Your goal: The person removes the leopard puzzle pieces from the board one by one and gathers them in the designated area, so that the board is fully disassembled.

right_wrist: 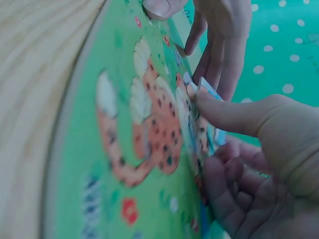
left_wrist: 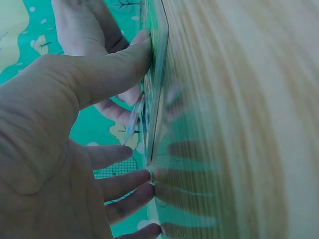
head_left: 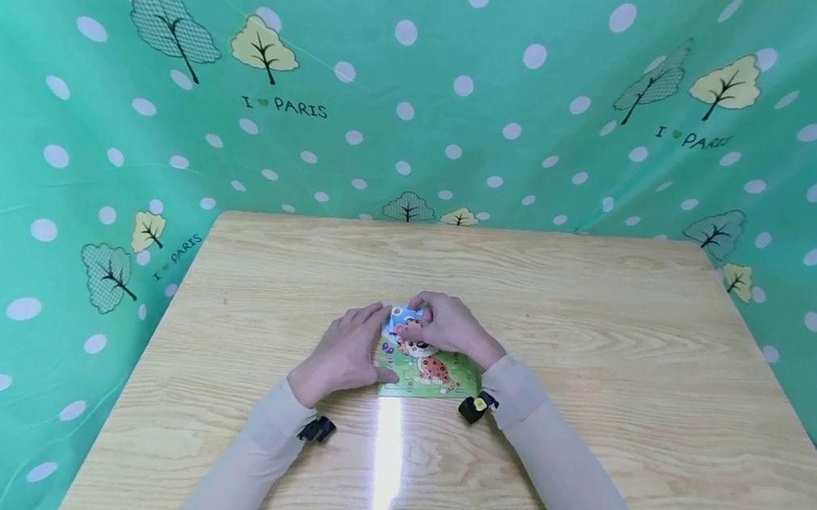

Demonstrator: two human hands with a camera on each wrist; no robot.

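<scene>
A flat picture puzzle (head_left: 466, 383) with a spotted leopard on green grass lies on the table in the head view. At its upper left, my right hand (head_left: 450, 323) pinches a puzzle piece (head_left: 397, 316) with blue on it. That piece stands tilted up from the board in the right wrist view, thumb on one face and fingers behind. My left hand (head_left: 345, 353) spreads along the puzzle's left side. Its thumb (left_wrist: 134, 57) rests on the board's near edge, and its other fingers reach down to the tabletop, the index fingertip right at the tilted piece.
The puzzle lies mid-table on a light wood-grain tabletop (head_left: 592, 328). A green dotted cloth (head_left: 456, 129) with printed trees hangs behind and on both sides. Black bands (head_left: 317, 428) sit at both wrists, over light sleeves. A bright glare strip falls on the wood before the puzzle.
</scene>
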